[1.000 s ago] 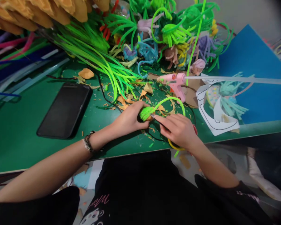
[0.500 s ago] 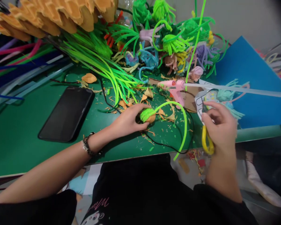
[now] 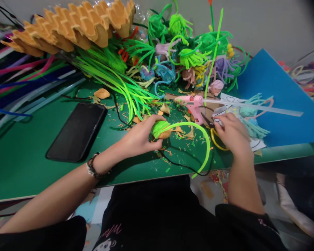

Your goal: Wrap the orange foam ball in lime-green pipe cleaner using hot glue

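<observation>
Left hand, fingers tight around green fuzzy ball; right hand, fingers closed on yellow scissors

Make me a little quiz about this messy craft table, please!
1. True or false: the left hand holds the phone.
2. What colour is the glue gun? A pink, B black, C white.
3. Fill the gap: the right hand grips scissors with ___ handles.

Key
1. False: it holds a fuzzy green ball; the phone lies apart on the table.
2. A.
3. Yellow.
</observation>
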A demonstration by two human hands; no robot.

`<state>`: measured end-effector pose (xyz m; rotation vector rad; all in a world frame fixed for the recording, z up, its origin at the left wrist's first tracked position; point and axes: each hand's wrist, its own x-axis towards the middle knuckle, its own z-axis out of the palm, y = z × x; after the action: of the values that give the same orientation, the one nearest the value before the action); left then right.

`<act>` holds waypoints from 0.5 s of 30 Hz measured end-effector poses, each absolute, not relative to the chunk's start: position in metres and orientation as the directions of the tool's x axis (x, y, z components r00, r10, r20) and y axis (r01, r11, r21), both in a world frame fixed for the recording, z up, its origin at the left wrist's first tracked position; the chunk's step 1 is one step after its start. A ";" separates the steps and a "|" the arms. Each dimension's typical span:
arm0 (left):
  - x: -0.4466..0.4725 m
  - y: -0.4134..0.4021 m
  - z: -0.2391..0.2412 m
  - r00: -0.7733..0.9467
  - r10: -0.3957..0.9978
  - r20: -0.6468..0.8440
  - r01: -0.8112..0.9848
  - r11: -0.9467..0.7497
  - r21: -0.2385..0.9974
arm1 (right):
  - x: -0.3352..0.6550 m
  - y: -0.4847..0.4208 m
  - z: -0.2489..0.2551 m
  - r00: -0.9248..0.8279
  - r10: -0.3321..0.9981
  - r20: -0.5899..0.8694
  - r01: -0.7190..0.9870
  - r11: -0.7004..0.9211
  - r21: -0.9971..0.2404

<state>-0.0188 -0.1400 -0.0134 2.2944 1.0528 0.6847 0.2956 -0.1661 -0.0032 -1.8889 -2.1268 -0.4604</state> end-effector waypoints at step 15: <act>-0.019 -0.141 -0.012 0.636 0.733 0.242 0.554 -0.652 0.518 | 0.179 -0.163 0.022 -0.662 0.436 0.610 0.671 0.707 0.222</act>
<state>-0.0193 -0.1411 -0.0123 2.4610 1.0192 0.6164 0.1793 -0.1631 0.0217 -0.8451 -2.3876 -0.5937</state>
